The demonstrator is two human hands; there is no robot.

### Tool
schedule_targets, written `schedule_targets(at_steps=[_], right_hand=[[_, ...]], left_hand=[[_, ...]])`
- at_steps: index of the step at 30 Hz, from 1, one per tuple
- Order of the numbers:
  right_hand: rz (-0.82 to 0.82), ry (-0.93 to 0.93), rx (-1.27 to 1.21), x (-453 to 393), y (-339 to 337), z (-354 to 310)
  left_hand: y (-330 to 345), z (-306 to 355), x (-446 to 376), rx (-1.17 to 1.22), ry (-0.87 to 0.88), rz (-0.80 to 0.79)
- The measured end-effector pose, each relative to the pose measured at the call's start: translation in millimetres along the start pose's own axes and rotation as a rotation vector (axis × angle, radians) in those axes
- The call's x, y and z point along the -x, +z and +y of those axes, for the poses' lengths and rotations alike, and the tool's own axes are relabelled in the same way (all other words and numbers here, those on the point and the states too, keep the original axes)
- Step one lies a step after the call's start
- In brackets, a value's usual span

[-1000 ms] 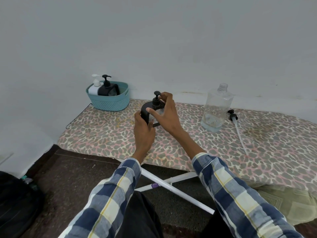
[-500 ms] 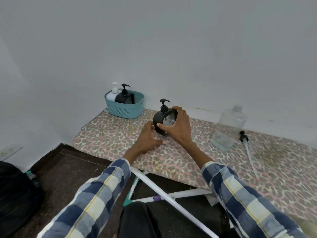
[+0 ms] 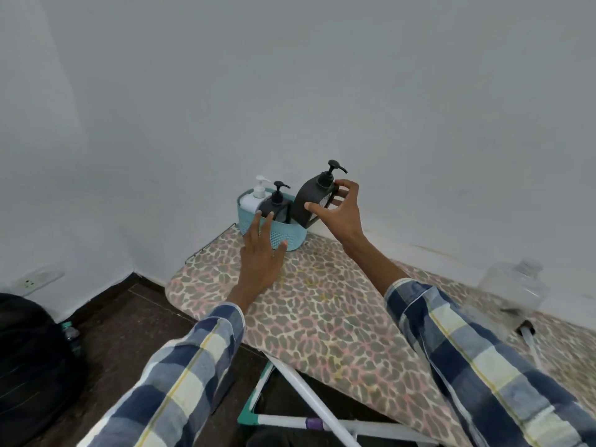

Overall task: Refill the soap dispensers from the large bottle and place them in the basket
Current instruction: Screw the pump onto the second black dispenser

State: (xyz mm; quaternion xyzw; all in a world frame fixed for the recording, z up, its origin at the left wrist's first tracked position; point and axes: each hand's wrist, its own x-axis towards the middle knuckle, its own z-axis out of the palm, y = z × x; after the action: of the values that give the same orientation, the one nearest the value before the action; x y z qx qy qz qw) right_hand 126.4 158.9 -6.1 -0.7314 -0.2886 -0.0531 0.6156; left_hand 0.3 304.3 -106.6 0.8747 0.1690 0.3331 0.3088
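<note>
Holding a black dispenser (image 3: 314,201) at the teal basket (image 3: 283,235), its lower end is kept inside the right end of the basket.

The dispenser is gripped by the right hand (image 3: 342,217), thumb on the front, fingers curled round the back. The left hand (image 3: 263,256) is laid with straight fingers against the basket's front wall. Beyond its fingertips, a second black dispenser (image 3: 274,206) and a white dispenser (image 3: 253,198) are stood in the basket. The large clear bottle (image 3: 516,287) is seen blurred, well right of the right hand, on the leopard-print ironing board (image 3: 322,314).
</note>
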Motion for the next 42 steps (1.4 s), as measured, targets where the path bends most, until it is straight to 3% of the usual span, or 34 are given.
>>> schedule_targets(at_steps=[12, 18, 27, 42], right_hand=[[-0.024, 0.03, -0.07, -40, 26, 23], [-0.123, -0.098, 0.15, -29, 42, 36], [-0.135, -0.015, 0.435, -22, 56, 53], [-0.469, 0.011, 0.791, 0, 25, 42]], left_hand=[[16, -14, 6, -0.023, 0.056, 0.048], [15, -16, 5, -0.053, 0.048, 0.032], [15, -16, 4, -0.067, 0.046, 0.027], [10, -11, 9, -0.088, 0.049, -0.009]])
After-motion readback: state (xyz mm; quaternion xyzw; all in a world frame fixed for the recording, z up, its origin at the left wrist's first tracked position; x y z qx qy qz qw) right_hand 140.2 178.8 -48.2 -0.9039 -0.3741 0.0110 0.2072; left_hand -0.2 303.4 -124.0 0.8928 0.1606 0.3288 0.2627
